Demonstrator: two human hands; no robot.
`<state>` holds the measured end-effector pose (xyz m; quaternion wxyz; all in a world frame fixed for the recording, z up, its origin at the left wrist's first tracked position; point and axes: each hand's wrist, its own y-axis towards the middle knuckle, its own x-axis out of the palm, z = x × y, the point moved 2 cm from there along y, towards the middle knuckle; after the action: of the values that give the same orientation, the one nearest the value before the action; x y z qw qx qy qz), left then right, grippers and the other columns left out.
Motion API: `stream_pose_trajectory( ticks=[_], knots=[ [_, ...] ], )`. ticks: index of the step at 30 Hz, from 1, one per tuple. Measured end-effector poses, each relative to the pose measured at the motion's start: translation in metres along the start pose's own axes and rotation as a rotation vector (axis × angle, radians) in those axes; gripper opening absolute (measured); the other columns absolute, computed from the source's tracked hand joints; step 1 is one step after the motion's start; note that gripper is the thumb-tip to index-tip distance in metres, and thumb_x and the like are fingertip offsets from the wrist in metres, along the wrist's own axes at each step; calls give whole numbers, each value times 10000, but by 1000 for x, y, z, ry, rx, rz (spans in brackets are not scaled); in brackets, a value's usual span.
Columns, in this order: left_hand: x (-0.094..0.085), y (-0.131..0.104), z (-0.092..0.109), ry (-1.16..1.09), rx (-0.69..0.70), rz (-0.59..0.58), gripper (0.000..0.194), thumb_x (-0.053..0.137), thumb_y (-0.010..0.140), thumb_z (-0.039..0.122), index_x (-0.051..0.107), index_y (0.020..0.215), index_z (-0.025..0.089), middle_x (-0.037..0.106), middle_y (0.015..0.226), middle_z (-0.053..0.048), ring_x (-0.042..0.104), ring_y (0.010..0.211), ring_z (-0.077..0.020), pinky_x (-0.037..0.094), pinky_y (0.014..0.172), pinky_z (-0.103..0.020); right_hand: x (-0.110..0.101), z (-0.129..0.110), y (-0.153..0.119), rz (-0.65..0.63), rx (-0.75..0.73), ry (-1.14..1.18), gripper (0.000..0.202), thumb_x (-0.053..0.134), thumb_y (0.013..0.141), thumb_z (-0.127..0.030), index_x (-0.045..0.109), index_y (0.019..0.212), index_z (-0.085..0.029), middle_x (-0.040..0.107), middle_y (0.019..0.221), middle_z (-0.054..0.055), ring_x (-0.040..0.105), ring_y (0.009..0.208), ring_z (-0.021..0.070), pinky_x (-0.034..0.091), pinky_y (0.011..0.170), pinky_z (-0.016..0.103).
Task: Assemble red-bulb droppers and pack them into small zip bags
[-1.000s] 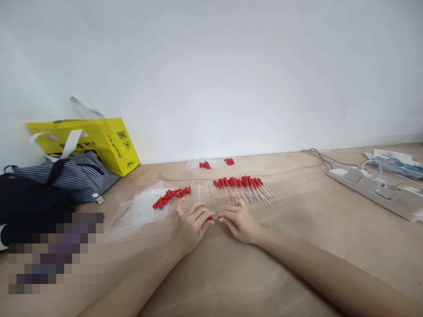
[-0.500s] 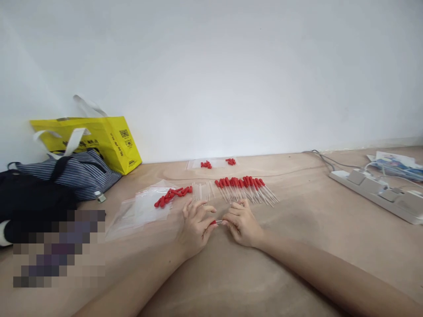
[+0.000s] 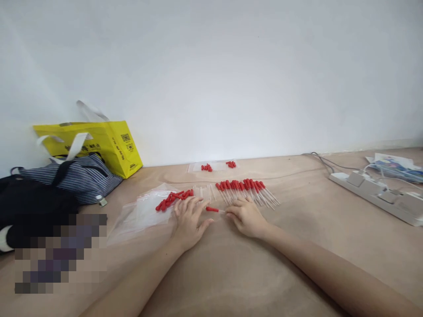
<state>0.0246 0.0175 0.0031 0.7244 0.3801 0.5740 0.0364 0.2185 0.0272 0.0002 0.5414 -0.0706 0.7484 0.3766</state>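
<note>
My right hand [image 3: 245,216] pinches the clear tube of a dropper [image 3: 213,209], whose red rubber bulb points left. My left hand [image 3: 190,222] is off the dropper, fingers spread, just left of it and close to a pile of loose red bulbs [image 3: 170,200]. Beyond the hands, several bare clear tubes [image 3: 204,192] lie side by side. To their right is a row of droppers [image 3: 246,187] with red bulbs at the far end and clear tubes toward me.
Clear zip bags [image 3: 139,215] lie under and left of the loose bulbs. Farther back, another clear bag [image 3: 220,166] has red bulbs on it. A yellow bag [image 3: 115,147] and a striped bag [image 3: 82,176] stand left. A power strip [image 3: 380,198] with cables lies right.
My left hand has let go of the red bulb, moved left and opened. My right hand keeps the dropper, which has moved slightly away from me, its bulb now in full view.
</note>
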Motion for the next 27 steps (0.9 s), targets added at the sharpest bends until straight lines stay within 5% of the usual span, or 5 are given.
stream_pose_trajectory(
  ticks=[5,8,18,23,27],
  knots=[
    [1,1,-31,114,-300,30,373,540,717,368,517,1068,246,525,1109,-100,405,1049,-291,224,872,-501,12,13,35,36,439,-63,171,445,793,-198,595,874,-180,640,811,71,535,807,203,263,661,300],
    [-1,1,-43,167,-382,20,329,544,707,348,539,1021,251,533,1080,-93,412,1031,-286,238,853,-493,24,10,57,-19,572,-119,198,435,781,-195,555,930,-144,642,800,98,558,783,215,263,694,324],
    [-6,1,-65,287,-499,5,229,494,752,381,616,881,236,567,987,-101,440,962,-292,283,787,-480,36,1,71,-73,531,-136,206,430,768,-224,593,878,-164,625,925,119,527,893,233,235,760,373],
    [-5,12,-70,365,-485,-55,323,425,801,384,569,1059,252,504,1168,-109,389,1087,-292,228,871,-528,42,-4,80,-97,536,-140,274,403,788,-308,604,882,-148,611,957,129,510,910,237,235,777,379],
    [4,25,-80,364,-537,-243,428,311,834,468,472,1192,297,421,1281,-102,303,1191,-325,154,916,-586,51,-6,87,-129,566,-158,286,423,773,-277,610,907,-107,603,970,164,510,907,250,234,781,385]
  ],
)
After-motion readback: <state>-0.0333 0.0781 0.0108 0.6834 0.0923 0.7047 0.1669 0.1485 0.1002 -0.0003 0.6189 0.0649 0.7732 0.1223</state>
